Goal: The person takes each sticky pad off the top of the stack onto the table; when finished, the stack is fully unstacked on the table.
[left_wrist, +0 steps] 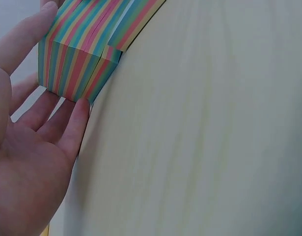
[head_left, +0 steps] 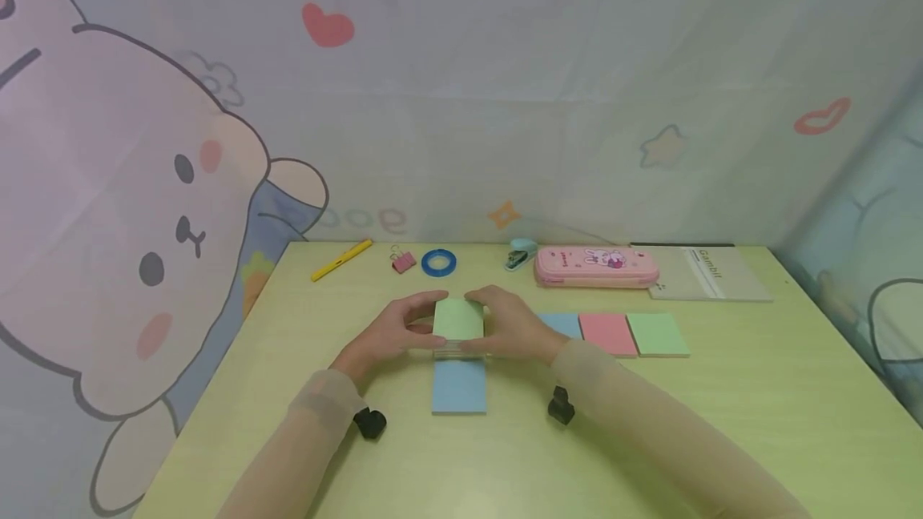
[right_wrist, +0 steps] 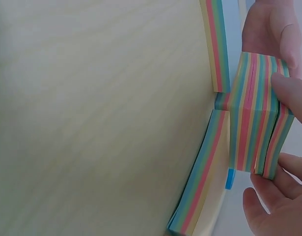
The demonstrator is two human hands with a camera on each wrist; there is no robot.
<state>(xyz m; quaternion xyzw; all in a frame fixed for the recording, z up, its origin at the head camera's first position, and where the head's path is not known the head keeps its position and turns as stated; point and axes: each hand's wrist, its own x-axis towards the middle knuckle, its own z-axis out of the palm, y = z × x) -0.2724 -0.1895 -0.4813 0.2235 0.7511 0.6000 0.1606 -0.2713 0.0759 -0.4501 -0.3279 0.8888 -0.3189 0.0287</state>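
Observation:
A stack of sticky note pads (head_left: 458,320) with a light green top stands at the middle of the table, held between both hands. My left hand (head_left: 395,333) grips its left side, thumb in front and fingers toward the back. From the right, my right hand (head_left: 517,325) grips it in the same way. Striped pink, yellow, green and blue edges of the stack (right_wrist: 248,115) show in the right wrist view, with a thin gap beneath the top pad. Directly in front of the stack lies a blue pad (head_left: 458,388).
Blue (head_left: 562,325), pink (head_left: 609,335) and green (head_left: 658,335) pads lie in a row at right. Along the back are a yellow pen (head_left: 342,260), binder clip (head_left: 405,263), blue tape roll (head_left: 438,273), small stapler (head_left: 517,257), pink pencil case (head_left: 597,269) and notebook (head_left: 721,283).

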